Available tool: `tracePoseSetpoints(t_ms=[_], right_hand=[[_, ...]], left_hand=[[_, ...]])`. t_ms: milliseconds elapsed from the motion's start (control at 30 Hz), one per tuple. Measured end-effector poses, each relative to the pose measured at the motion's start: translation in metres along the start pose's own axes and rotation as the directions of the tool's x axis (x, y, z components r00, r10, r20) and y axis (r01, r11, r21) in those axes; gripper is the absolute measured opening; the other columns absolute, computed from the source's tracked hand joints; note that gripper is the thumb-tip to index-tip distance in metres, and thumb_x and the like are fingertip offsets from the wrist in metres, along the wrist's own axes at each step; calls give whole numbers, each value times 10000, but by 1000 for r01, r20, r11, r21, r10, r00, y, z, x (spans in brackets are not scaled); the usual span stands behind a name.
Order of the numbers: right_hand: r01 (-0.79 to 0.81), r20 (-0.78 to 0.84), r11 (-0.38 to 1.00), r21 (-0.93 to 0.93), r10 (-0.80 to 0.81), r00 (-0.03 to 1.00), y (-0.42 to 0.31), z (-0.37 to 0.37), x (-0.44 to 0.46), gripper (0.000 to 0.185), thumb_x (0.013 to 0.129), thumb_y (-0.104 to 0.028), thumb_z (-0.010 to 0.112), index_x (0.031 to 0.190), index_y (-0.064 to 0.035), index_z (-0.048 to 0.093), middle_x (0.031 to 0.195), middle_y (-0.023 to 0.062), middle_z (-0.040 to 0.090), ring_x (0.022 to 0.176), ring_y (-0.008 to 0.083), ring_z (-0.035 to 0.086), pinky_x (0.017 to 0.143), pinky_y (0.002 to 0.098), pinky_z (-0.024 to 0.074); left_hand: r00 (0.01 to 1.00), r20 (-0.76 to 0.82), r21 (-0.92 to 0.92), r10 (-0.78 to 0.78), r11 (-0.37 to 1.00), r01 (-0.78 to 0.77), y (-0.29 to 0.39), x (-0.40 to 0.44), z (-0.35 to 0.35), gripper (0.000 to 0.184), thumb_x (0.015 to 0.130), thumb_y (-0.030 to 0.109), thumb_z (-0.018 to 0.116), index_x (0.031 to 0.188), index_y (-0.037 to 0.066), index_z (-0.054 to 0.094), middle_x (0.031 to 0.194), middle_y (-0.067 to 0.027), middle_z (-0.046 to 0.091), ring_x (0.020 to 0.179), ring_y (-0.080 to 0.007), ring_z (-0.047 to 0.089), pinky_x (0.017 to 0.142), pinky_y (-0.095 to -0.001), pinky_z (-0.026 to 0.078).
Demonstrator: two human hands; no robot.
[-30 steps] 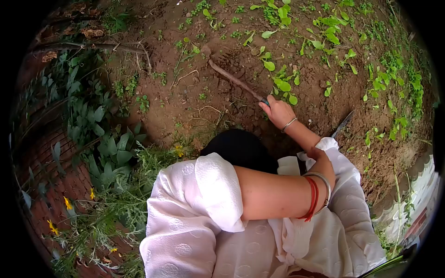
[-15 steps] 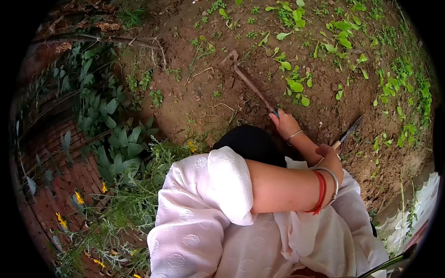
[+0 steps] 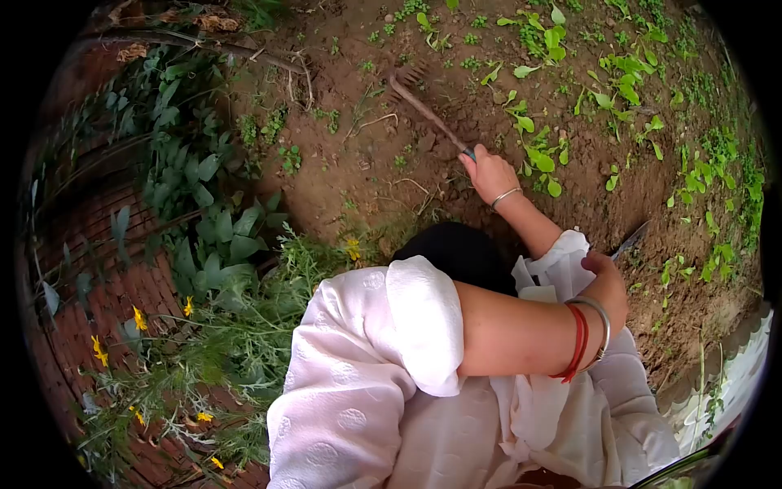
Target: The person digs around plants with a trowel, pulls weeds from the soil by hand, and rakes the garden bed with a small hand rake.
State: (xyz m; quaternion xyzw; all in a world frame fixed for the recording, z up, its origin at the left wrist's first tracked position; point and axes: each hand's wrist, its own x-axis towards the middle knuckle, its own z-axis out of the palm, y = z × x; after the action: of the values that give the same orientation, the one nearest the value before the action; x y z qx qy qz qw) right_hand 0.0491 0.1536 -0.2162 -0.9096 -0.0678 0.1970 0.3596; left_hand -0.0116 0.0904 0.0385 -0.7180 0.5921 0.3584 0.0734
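Observation:
My right hand, with a silver bangle at its wrist, is closed round the teal grip of a small rusty rake. The rake's tines lie against the brown soil at the upper middle. My left arm crosses from the lower left, wearing a red string and a silver bangle. My left hand is near my right sleeve; its thumb shows, but its other fingers are hidden. Just beyond it a dark metal blade lies on the soil, its handle hidden.
Leafy seedlings grow at the upper right. Dark-leaved plants and yellow flowers stand at the left beside red brickwork. A dry branch lies at the upper left. A black rounded thing is below my right hand.
The view has shifted, so the ground appears farther right and lower. The rake came back toward me, then moved out again to the upper left. My left hand now covers the blade's pale handle.

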Motion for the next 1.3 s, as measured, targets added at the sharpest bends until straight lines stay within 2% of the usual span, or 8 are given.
tracePoseSetpoints(t_ms=[300, 400, 567, 667, 767, 867, 967, 1300], right_hand=[[-181, 168, 983, -14, 181, 969, 21, -1, -11, 514, 958, -486, 416, 937, 12, 545, 806, 277, 639, 805, 444, 626, 714, 520, 495], [-143, 135, 989, -29, 146, 980, 40, -2, -48, 479, 954, -458, 448, 934, 12, 536, 776, 279, 631, 768, 464, 614, 681, 531, 485], [-127, 134, 991, -50, 133, 982, 64, -1, -95, 425, 946, -422, 491, 914, 1, 497, 713, 276, 615, 707, 474, 604, 626, 544, 473], [-39, 51, 996, -75, 43, 998, 41, -4, -64, 406, 949, -416, 485, 895, -15, 477, 686, 260, 613, 675, 457, 608, 588, 538, 474], [84, 26, 996, -24, -84, 996, -2, 3, -17, 417, 948, -427, 478, 886, -15, 497, 691, 246, 620, 681, 446, 613, 603, 530, 485], [240, 139, 970, 25, -242, 960, -50, 17, 5, 443, 948, -445, 466, 893, -10, 531, 746, 248, 635, 747, 439, 623, 669, 525, 491], [68, 436, 997, -27, -50, 899, -39, 33, -11, 477, 952, -461, 446, 967, -1, 568, 861, 252, 649, 854, 432, 625, 760, 512, 485], [-37, 470, 994, -102, 81, 879, 38, -27, -97, 455, 954, -433, 465, 917, 14, 535, 755, 260, 629, 790, 448, 617, 715, 511, 487]], left_hand=[[984, -126, -73, -126, 990, 118, -8, 2, 14, 345, 765, 256, 602, 1026, 45, 684, 994, -107, 641, 904, -306, 580, 750, -500, 437], [996, -80, -204, 25, 978, -41, -21, 13, 20, 296, 754, 235, 604, 979, 65, 696, 932, -85, 644, 870, -290, 576, 716, -490, 434], [961, -200, -104, -189, 980, 171, 3, 32, 43, 317, 776, 229, 574, 984, 15, 683, 937, -150, 640, 853, -297, 568, 716, -487, 432], [928, -314, 43, -199, 974, 224, 10, 6, 16, 357, 794, 234, 545, 1020, -10, 674, 944, -183, 636, 881, -319, 574, 750, -526, 444], [953, -281, -47, -110, 994, 101, 4, 6, 2, 354, 789, 228, 545, 1021, -4, 677, 957, -180, 639, 894, -330, 577, 772, -533, 448], [858, -454, -87, -240, 970, 226, 7, 6, 7, 329, 785, 227, 552, 992, 12, 688, 941, -152, 635, 881, -325, 577, 753, -503, 452], [843, -471, -115, -261, 965, 235, 4, 7, 6, 324, 780, 228, 556, 978, 6, 687, 923, -143, 631, 866, -323, 573, 734, -493, 450], [934, -333, -68, -129, 991, 113, 12, 38, 17, 378, 760, 224, 552, 985, -59, 662, 925, -189, 633, 859, -363, 575, 748, -537, 448]])
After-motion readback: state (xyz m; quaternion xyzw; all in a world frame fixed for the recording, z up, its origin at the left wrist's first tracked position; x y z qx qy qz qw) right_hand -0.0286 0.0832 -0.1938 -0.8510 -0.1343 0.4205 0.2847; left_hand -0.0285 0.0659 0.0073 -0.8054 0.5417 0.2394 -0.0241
